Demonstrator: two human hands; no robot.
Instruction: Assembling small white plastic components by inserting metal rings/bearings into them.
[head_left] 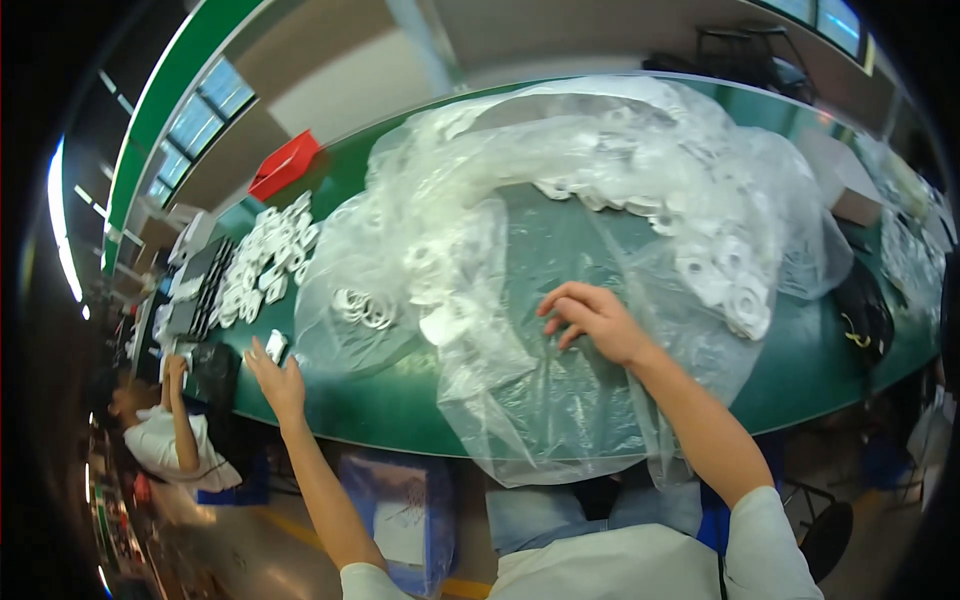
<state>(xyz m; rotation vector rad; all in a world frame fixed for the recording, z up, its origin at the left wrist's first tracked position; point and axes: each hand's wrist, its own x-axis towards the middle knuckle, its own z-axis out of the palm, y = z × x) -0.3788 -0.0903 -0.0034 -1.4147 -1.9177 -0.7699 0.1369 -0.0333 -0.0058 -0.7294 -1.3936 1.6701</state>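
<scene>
loose pieces [268, 252] were heaped; many were left in the clear bag [455, 175].
left hand [280, 382] was spread beside one white part [276, 346], grip unclear; right hand's [606, 326] loosely curled fingers seemed empty.

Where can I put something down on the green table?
Bare green table shows along the near edge between the left hand and the clear plastic, and again between the plastic and the black thing at right. White parts and plastic crowd the middle; a white pile crowds the left.
</scene>
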